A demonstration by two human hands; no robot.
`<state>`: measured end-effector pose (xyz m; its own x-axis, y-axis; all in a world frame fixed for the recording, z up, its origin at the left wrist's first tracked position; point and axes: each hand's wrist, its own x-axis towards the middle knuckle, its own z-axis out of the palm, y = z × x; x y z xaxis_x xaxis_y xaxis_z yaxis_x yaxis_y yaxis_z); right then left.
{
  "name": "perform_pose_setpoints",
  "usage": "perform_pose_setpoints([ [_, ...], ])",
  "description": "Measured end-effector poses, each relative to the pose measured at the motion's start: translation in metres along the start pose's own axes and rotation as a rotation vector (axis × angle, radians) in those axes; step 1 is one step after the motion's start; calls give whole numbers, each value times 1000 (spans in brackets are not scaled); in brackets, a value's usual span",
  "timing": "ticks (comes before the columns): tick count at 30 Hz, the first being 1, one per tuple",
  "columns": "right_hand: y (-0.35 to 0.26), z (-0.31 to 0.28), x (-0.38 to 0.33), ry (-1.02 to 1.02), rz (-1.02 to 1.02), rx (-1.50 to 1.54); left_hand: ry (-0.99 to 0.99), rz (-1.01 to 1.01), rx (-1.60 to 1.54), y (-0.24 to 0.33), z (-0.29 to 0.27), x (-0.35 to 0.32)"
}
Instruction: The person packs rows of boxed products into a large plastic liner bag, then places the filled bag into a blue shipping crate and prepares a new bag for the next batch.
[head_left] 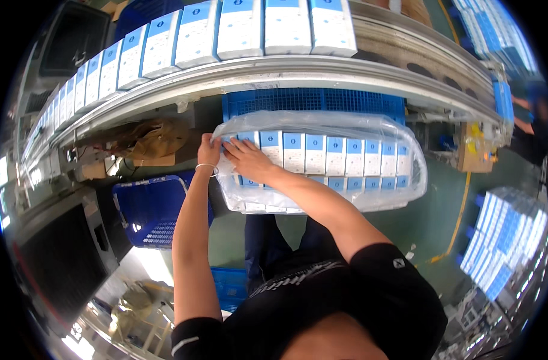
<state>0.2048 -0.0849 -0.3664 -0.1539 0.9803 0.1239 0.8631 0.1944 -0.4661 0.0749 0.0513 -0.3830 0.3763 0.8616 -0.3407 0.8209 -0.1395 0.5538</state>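
The left hand (209,151) pinches the clear bag's (370,123) left edge and the right hand (245,157) lies open on the blue-and-white cartons (322,153) inside, atop the blue crate (313,99), where a hard tug could tear the film.

Conveyor (322,71): beyond the fingers, carrying white-and-blue boxes (241,27)
Empty crate (151,210): blue, left of the fingers
Stacked boxes (502,240): far right, blurred, perhaps palletised

Two hands, the left hand (208,151) and right hand (248,159), rest on one clear plastic bag (322,123) at the centre of the frame. Its upper row shows about eight blue-and-white boxes (316,153). Three blue crates: one (313,101) under the bag, one (154,210) at lower left, another (231,288) below. The conveyor (274,69) along the top carries at least a dozen more boxes (241,27).
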Motion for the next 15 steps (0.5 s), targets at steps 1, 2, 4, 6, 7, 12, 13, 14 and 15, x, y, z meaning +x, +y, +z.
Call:
perform_pose_setpoints([
  [1,-11,12,1,-6,19,-2,48,67,-20,2,-12,-10],
  [2,-10,17,-3,-19,68,-42,46,199,15,27,-22,-21],
  [4,2,29,-8,-54,144,-156,-41,457,-107,89,-74,-67],
  [6,16,28,4,-50,162,-153,23,499,-335,133,-123,-109],
  [7,23,24,3,-60,183,-119,27,415,-679,154,-138,-116],
  [12,12,7,-25,-64,90,-211,264,260,-54,145,-102,-25],
  [13,-15,1,-18,-58,56,-179,375,227,89,76,-74,6],
  [14,-22,-1,-19,-56,69,-158,298,103,266,44,-50,25],
  [15,-24,-3,-18,-27,37,-158,261,-22,441,25,-27,37],
])
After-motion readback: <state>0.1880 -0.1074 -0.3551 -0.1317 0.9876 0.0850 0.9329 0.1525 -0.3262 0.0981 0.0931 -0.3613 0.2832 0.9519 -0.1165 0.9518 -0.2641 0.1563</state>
